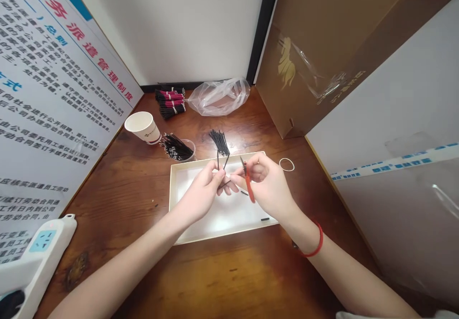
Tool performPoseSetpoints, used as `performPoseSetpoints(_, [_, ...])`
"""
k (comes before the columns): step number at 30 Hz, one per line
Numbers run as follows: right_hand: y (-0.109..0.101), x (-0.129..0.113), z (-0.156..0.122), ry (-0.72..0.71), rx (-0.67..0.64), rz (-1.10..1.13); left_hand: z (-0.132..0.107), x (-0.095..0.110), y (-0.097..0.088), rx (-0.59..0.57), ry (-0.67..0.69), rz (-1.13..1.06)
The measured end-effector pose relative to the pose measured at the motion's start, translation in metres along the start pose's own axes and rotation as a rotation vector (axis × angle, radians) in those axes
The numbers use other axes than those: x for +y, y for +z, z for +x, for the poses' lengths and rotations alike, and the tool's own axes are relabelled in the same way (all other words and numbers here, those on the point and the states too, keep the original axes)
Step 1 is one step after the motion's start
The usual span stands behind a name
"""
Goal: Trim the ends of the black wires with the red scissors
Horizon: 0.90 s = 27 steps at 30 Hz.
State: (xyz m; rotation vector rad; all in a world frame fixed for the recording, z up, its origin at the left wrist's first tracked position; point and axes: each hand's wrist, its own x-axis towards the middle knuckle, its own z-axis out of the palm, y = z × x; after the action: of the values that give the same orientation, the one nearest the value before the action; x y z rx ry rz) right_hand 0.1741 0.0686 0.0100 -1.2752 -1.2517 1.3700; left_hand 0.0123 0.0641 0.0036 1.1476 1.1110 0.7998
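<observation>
Item, white tray point(229, 225): shallow, cream-rimmed, lying under both hands; the landmark for all below. Short black offcuts point(264, 219) lie on its floor, so it seems placed to catch trimmings.

Item, left hand point(202, 197): closed in a pinch on a bundle of black wires point(219, 142), held over the tray's far edge. The wire ends fan upward, apparently keeping them apart and in sight.

Item, right hand point(265, 185): curled shut around red-handled cutters point(248, 187), tips raised beside the wires. A red cord bracelet point(315, 240) circles that wrist.

Beyond the tray's far rim: a clear cup point(188, 150) of black wires, a paper cup point(143, 127), tied wire bundles point(170, 103) banded red, a plastic bag point(218, 97).

Just past the tray's right end: a rubber band point(287, 164).

Near the tray's left side: a power strip point(36, 261) on the wooden desk point(107, 204).

Open desk lies before the tray's near rim, under the forearms; a cardboard box point(304, 56) stands beyond its right end
</observation>
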Motion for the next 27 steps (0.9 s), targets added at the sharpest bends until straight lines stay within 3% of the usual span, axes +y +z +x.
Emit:
performPoseSetpoints(4, [-0.008,-0.004,0.003,0.024,0.028,-0.018,0.003,-0.001,-0.018,0.046,0.103,0.176])
performPoseSetpoints(8, [-0.012,-0.001,-0.002,0.071,0.026,-0.078,0.004,0.0,-0.022,0.019,0.235,0.276])
performPoseSetpoints(12, [-0.007,0.0,-0.008,0.123,0.054,-0.069,0.0,0.005,-0.016,-0.014,0.196,0.364])
performPoseSetpoints(16, [0.003,-0.002,-0.011,0.084,0.042,-0.009,-0.002,0.006,-0.015,-0.053,0.197,0.505])
performPoseSetpoints(21, [0.009,-0.003,-0.014,0.099,0.037,0.055,-0.002,0.003,-0.019,-0.015,0.279,0.443])
performPoseSetpoints(27, [-0.004,-0.002,-0.021,0.065,0.0,-0.036,0.002,0.003,-0.023,0.098,0.283,0.234])
